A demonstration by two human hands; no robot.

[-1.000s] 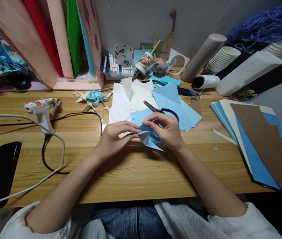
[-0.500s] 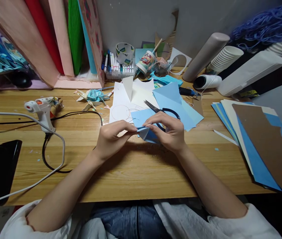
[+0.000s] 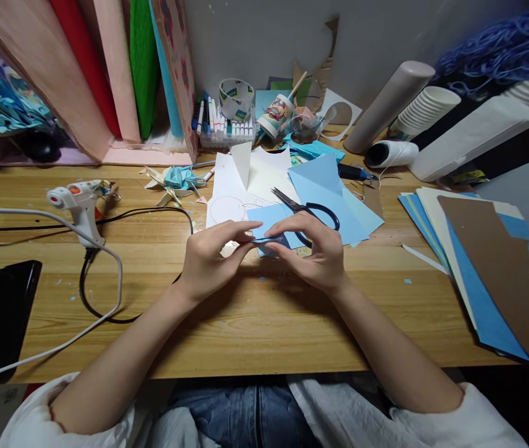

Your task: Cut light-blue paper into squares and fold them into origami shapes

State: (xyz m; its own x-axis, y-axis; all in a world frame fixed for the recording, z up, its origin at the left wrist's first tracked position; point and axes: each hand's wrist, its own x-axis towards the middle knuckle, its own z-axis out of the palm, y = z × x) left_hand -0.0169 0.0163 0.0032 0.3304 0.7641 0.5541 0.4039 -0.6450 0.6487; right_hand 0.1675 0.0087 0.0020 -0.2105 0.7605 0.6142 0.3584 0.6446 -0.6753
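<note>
Between my hands is a small folded piece of blue paper (image 3: pixel 267 239), seen nearly edge-on above the desk. My left hand (image 3: pixel 211 256) pinches its left end between thumb and fingers. At the other end, the fingertips and thumb of my right hand (image 3: pixel 318 252) grip the paper, the index finger curved over it. Just beyond, black-handled scissors (image 3: pixel 325 213) lie with their blades pointing to the back left, partly behind my right hand. Light blue sheets (image 3: pixel 315 180) and white paper (image 3: pixel 227 180) with drawn circles lie under and around them.
A white glue gun (image 3: pixel 80 208) with its cord and a black phone-like slab (image 3: pixel 0 317) are on the left. Stacked blue, cream and brown sheets (image 3: pixel 493 267) sit at right. Markers (image 3: pixel 224 121), a tape roll (image 3: pixel 236 99) and paper cups (image 3: pixel 426 112) line the back.
The folded paper has turned so that less of its face shows. My right thumb and index finger have spread slightly. The scissors and sheets stay in place.
</note>
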